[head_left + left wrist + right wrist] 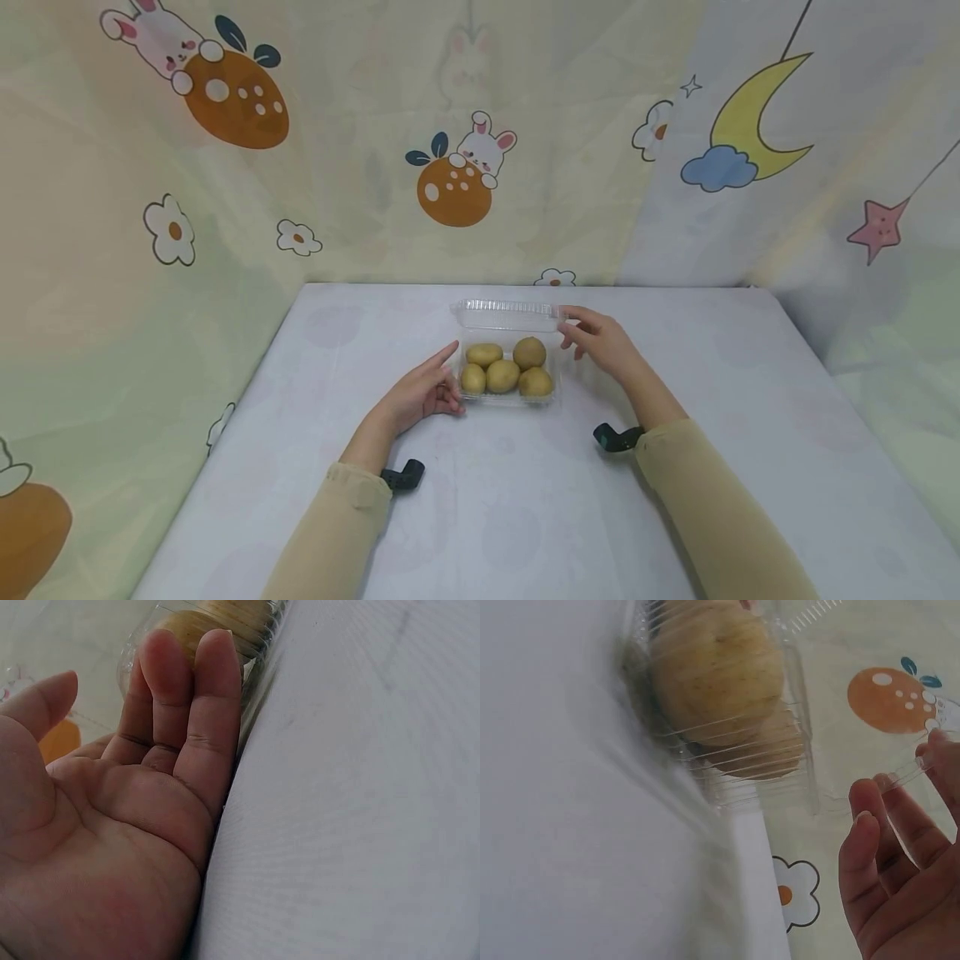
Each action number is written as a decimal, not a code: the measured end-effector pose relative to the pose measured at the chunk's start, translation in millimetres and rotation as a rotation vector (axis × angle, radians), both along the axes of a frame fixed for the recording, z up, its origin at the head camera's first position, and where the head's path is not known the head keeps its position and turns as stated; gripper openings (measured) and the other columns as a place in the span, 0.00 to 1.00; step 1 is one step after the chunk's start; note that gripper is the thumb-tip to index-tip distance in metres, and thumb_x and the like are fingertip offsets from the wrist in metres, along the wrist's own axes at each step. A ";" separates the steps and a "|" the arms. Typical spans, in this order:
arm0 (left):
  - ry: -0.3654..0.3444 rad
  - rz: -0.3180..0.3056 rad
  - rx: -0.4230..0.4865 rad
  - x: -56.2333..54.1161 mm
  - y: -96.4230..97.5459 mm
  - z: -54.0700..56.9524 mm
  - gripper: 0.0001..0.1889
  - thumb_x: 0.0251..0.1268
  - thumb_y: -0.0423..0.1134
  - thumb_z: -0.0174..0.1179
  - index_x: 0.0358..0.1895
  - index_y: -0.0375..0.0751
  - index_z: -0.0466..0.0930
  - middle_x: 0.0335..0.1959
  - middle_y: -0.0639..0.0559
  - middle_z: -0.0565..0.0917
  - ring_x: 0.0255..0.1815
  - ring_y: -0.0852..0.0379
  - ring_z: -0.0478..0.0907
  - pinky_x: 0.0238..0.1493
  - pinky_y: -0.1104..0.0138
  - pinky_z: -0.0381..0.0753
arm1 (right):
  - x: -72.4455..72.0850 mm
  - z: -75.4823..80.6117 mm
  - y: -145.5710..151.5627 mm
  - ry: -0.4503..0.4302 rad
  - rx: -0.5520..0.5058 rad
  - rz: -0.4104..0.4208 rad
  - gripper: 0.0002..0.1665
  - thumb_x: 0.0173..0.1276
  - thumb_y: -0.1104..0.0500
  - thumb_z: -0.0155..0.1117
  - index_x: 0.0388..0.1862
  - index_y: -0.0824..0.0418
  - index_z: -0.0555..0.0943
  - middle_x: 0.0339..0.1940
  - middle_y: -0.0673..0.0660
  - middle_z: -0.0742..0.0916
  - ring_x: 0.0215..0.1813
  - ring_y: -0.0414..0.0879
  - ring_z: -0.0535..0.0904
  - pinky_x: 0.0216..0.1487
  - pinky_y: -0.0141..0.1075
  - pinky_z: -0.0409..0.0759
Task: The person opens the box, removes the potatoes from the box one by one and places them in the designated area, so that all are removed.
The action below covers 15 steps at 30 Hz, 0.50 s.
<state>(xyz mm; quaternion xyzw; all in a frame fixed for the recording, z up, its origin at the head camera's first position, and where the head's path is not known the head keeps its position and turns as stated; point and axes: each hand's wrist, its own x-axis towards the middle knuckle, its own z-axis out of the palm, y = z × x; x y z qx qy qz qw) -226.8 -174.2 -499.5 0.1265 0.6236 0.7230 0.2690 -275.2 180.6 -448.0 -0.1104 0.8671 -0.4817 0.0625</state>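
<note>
White table (495, 508) beneath, printed cloth (577, 192) behind, the clear box (512, 402) ran left-to-right, your right hand (600, 340) pinching its lid (507, 318), left hand (420, 393) loosely spread.

- We are in a cloth-screened booth (885, 333); home or studio, we cannot tell.
- We see hangings (345, 150) printed with rabbits (157, 42), flowers (174, 231) and a moon (732, 117) on three sides.
- We have a white-covered worktop (510, 500) standing between them.

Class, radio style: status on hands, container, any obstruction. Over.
Right hand pinching raised lid. Left hand at clear container's left side. Five potatoes inside, uncovered. No obstruction seen.
</note>
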 end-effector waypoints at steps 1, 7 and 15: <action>0.001 -0.003 0.003 -0.2 -0.2 -0.4 0.30 0.81 0.45 0.41 0.80 0.61 0.44 0.33 0.50 0.81 0.36 0.54 0.83 0.48 0.57 0.86 | -2.0 1.0 -0.6 0.003 -0.008 0.004 0.29 0.71 0.38 0.59 0.68 0.44 0.74 0.44 0.63 0.87 0.34 0.56 0.82 0.44 0.52 0.81; -0.019 0.015 -0.006 -0.4 0.0 -1.0 0.31 0.79 0.47 0.45 0.80 0.63 0.47 0.32 0.50 0.81 0.35 0.53 0.83 0.48 0.56 0.86 | -12.3 5.0 -3.9 0.028 -0.068 0.032 0.25 0.73 0.42 0.58 0.65 0.49 0.76 0.63 0.54 0.82 0.43 0.58 0.82 0.37 0.40 0.85; -0.039 0.015 0.002 -0.3 0.7 -0.2 0.30 0.80 0.42 0.43 0.80 0.62 0.46 0.32 0.50 0.81 0.34 0.54 0.83 0.48 0.56 0.86 | -22.8 7.2 -5.2 0.023 -0.104 0.023 0.22 0.75 0.48 0.58 0.66 0.43 0.75 0.62 0.56 0.83 0.40 0.54 0.81 0.34 0.38 0.84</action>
